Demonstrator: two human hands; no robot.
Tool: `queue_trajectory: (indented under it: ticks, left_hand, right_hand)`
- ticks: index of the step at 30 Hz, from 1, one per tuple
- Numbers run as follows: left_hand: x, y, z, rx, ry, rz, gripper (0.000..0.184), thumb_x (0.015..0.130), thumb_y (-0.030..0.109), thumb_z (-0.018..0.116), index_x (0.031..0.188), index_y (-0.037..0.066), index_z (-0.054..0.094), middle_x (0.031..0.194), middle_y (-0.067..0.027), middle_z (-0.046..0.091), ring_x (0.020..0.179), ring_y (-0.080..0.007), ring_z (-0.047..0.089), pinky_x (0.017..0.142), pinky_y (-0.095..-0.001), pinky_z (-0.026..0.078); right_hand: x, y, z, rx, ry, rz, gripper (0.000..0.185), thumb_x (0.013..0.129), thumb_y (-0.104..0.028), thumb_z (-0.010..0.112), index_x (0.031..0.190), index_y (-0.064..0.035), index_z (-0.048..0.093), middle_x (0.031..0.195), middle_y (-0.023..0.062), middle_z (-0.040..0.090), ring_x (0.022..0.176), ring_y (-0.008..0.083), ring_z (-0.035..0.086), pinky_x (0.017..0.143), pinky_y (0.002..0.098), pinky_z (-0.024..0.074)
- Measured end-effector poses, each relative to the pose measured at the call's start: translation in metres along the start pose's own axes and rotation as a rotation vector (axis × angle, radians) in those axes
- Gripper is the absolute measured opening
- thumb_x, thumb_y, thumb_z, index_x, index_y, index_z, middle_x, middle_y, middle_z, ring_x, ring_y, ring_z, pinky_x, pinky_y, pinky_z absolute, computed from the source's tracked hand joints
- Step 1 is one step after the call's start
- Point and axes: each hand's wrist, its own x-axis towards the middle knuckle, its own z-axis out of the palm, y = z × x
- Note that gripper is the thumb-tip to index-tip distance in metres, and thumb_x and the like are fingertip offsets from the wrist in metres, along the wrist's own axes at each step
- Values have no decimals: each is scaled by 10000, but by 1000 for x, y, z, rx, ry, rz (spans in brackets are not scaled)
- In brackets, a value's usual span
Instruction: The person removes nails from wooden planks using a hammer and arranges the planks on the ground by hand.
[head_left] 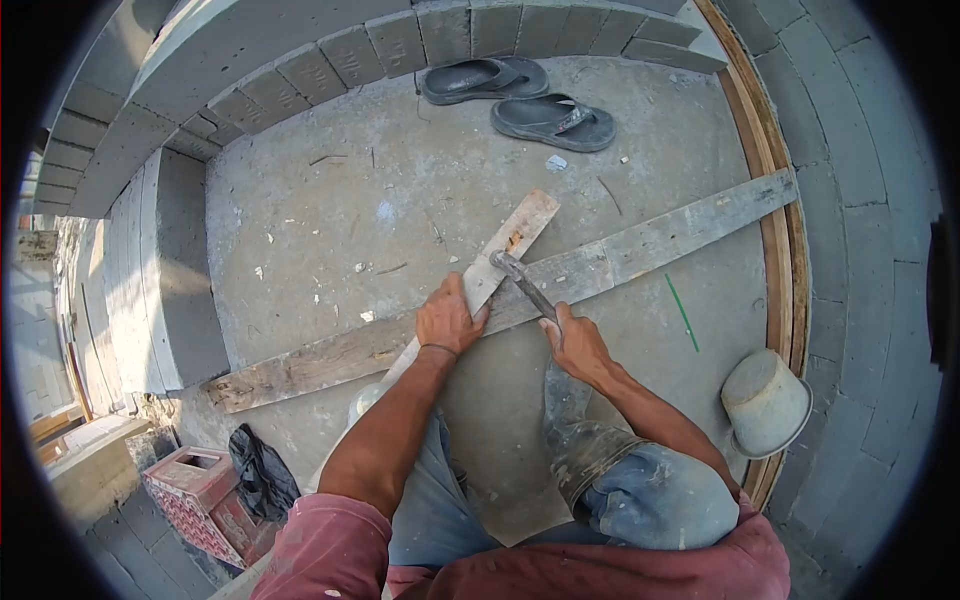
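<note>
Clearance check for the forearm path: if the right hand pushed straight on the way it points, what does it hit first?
Probably the long plank, just ahead of the right hand and beneath the hammer. Its height above the plank is unclear, so it might pass over.

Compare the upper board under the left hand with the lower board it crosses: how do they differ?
The upper board lies on top and slants away from the person; the lower board is underneath, running side to side. The upper board is paler, with an orange-brown patch near its far end; the lower board is greyer, browner toward its left end. The hammer head meets the upper board, not the lower board. Both are flat wood.
</note>
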Motion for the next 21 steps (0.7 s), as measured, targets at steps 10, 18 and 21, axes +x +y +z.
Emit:
queue_trajectory:
  ticks: [10,18,21]
  left_hand:
    - [-3,1,3,-4,-39,-16,549,874,426,818,1140,55,513,1064,-195,720,997,-406,729,844,-495,585]
    - [7,2,2,21,-7,9,557,872,432,818,1146,62,505,1064,-196,717,991,-413,733,828,-513,591]
    - [-5,1,2,22,-65,-46,550,876,430,815,1147,64,507,1066,-197,716,990,-412,735,825,-513,592]
  right_hand:
    - [17,-18,-55,385,572,-407,367,1130,-326,547,976,6,526,599,168,544,538,254,578,514,414,430]
    - [25,-30,-61,223,291,131,373,1121,-348,567,1022,9,524,624,179,533,545,272,577,522,443,427]
    - [19,-46,-73,458,555,-129,388,1131,-356,545,985,1,500,613,137,501,550,210,571,511,423,415]
